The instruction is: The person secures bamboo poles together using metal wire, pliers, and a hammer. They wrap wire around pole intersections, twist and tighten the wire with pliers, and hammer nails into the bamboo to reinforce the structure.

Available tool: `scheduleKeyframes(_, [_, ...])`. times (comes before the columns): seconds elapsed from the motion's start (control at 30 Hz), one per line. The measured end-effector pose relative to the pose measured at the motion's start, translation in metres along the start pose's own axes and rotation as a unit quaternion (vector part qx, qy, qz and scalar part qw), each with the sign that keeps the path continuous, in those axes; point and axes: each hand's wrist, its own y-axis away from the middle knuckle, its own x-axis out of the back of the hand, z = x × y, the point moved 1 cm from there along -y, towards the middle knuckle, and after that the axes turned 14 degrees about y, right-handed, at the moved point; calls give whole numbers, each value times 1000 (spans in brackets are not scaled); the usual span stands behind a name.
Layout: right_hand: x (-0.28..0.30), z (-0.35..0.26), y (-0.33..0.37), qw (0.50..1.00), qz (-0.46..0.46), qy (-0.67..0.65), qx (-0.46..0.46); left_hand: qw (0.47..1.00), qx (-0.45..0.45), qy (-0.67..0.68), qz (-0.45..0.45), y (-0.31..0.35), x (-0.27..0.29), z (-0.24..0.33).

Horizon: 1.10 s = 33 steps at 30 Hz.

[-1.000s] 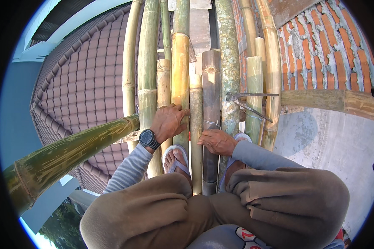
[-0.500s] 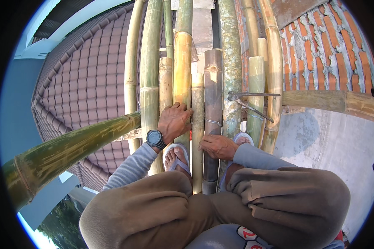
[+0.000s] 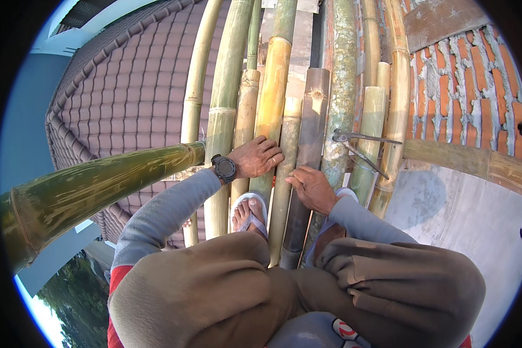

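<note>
My left hand (image 3: 257,158), a dark watch on its wrist, lies over the yellow-green bamboo pole (image 3: 272,87), fingers curled toward the short thin bamboo pole (image 3: 287,156). Close beside it, my right hand (image 3: 314,189) is closed in a pinch over the dark bamboo pole (image 3: 314,104), fingertips at the thin pole's edge. What either hand's fingers hold, if anything, is too small or hidden to make out. To the right, metal pincers (image 3: 354,138) lie with handles spread across the mottled bamboo pole (image 3: 340,69) and the short pale green pole (image 3: 368,122).
My sandalled feet (image 3: 250,214) stand on the poles. A thick green bamboo pole (image 3: 110,180) juts in from the left above a tiled roof (image 3: 133,87). Exposed brickwork (image 3: 464,93) and a bamboo crosspiece (image 3: 458,159) are at the right, with a grey surface (image 3: 464,214) below.
The view has tilted, and the poles now slant to the right. My right hand has moved up along the dark pole, and my left fingers have reached toward it, so the hands are closer together.
</note>
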Motion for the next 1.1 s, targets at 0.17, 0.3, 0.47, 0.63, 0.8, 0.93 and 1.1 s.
scheduleKeyframes(0.17, [9,-3,-5,1000,-13,-8,9,992,90,91,-16,-9,0,4])
scheduleKeyframes(0.3, [5,-9,14,997,1,-7,73,984,163,64,30,-25,6,11])
scheduleKeyframes(0.47, [2,-5,19,997,-13,4,76,965,253,64,16,-43,19,14])
scheduleKeyframes(0.63, [2,-4,17,997,-21,1,70,959,273,1,-81,-53,26,30])
scheduleKeyframes(0.8, [-1,-1,19,997,-30,-1,77,962,240,-28,-124,-57,20,26])
scheduleKeyframes(0.93, [-3,-4,28,988,-84,61,111,981,174,-37,-70,-49,13,29])
scheduleKeyframes(1.1, [-7,-11,38,955,-96,201,195,979,182,18,-94,-34,12,45])
